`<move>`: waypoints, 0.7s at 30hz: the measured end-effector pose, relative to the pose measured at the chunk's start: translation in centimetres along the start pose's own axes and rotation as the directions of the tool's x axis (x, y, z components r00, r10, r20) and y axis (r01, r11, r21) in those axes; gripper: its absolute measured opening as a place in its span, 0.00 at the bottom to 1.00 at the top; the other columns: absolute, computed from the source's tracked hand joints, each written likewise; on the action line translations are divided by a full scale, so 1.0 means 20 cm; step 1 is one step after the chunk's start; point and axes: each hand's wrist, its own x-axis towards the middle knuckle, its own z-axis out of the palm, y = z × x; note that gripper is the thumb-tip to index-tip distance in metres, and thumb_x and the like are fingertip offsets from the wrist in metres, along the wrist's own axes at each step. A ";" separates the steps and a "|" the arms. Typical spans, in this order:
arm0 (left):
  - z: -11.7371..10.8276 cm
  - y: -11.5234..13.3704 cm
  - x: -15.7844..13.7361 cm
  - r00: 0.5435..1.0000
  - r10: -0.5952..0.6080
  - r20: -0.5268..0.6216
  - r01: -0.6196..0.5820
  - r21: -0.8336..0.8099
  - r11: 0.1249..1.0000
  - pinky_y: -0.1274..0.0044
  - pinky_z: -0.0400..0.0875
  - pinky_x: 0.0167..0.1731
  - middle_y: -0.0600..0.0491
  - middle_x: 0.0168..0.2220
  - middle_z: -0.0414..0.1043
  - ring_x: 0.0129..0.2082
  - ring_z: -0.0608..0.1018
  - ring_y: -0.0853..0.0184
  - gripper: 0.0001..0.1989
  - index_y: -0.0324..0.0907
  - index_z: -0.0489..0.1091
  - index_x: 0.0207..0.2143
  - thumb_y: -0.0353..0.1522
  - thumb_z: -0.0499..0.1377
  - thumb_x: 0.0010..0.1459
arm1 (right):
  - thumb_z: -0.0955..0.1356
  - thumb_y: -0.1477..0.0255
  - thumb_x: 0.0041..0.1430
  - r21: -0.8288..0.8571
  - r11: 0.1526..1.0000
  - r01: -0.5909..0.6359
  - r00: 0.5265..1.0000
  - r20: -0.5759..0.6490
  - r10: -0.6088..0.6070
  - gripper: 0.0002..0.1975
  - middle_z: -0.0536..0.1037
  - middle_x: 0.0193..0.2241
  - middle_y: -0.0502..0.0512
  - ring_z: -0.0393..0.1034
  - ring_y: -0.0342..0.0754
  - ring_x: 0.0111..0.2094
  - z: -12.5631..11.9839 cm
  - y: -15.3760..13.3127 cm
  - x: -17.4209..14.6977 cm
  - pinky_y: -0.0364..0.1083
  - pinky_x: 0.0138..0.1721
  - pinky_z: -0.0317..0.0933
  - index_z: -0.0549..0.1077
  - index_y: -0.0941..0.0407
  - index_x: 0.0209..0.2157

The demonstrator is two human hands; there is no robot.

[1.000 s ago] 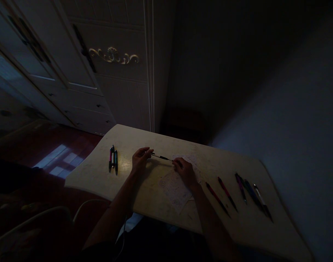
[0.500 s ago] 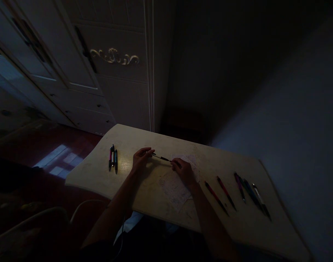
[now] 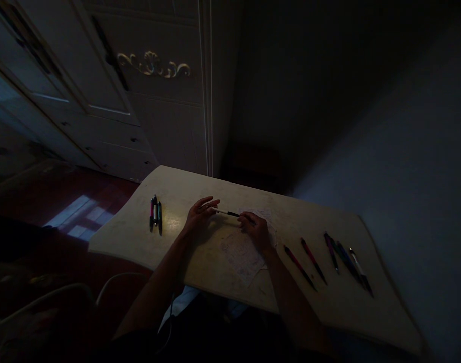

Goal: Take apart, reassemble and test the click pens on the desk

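A pen (image 3: 226,213) with a white barrel and a dark grip spans the gap between my two hands, above the table. My left hand (image 3: 200,214) pinches its white end between thumb and fingers, the other fingers stretched out. Around its dark end the fingers of my right hand (image 3: 254,229) are closed. Papers with faint printing (image 3: 242,254) lie on the table under and beside my right hand. In the dim light the pen's tips are hard to make out.
Several pens (image 3: 156,214) lie together at the table's left. Two red and black pens (image 3: 313,261) and several more pens (image 3: 346,259) lie to the right. The pale table (image 3: 208,272) stands before a white cabinet (image 3: 170,126), with a wall (image 3: 412,201) at right.
My right hand has shifted slightly along the pen, and more of the white barrel shows now. The fingers of my left hand are more spread. The view has tilted slightly.
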 end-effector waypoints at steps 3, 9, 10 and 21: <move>-0.01 0.00 -0.01 0.999 -0.005 0.042 0.007 -0.053 0.999 0.68 0.70 0.48 0.42 0.52 0.74 0.46 0.77 0.61 0.35 0.45 0.66 0.54 0.30 0.72 0.42 | 0.67 0.58 0.59 0.010 1.000 0.007 1.000 0.021 -0.007 0.16 0.77 0.25 0.53 0.72 0.44 0.23 0.02 0.02 -0.01 0.43 0.26 0.69 0.75 0.57 0.35; 0.02 -0.04 -0.02 0.996 -0.009 0.094 0.020 -0.117 0.993 0.64 0.68 0.52 0.43 0.58 0.67 0.54 0.74 0.55 0.44 0.50 0.59 0.58 0.29 0.74 0.40 | 0.65 0.56 0.61 0.058 0.998 -0.003 1.000 -0.007 0.003 0.17 0.76 0.26 0.52 0.71 0.43 0.23 0.09 0.04 -0.02 0.41 0.23 0.65 0.72 0.56 0.35; 0.02 -0.04 -0.01 0.996 -0.020 0.082 0.029 -0.110 0.993 0.65 0.69 0.50 0.44 0.56 0.68 0.52 0.76 0.56 0.42 0.49 0.61 0.57 0.30 0.74 0.40 | 0.65 0.55 0.61 0.069 0.998 -0.007 0.999 -0.036 0.010 0.17 0.76 0.26 0.52 0.71 0.43 0.23 0.09 0.03 -0.02 0.41 0.23 0.65 0.72 0.56 0.35; 0.01 -0.06 0.02 0.989 -0.020 -0.143 0.024 0.029 0.999 0.83 0.61 0.17 0.61 0.20 0.62 0.17 0.66 0.77 0.20 0.39 0.68 0.29 0.41 0.72 0.43 | 0.65 0.58 0.62 -0.035 0.996 0.082 0.994 -0.065 -0.085 0.15 0.76 0.28 0.53 0.72 0.44 0.26 0.08 0.04 -0.02 0.41 0.25 0.66 0.73 0.56 0.36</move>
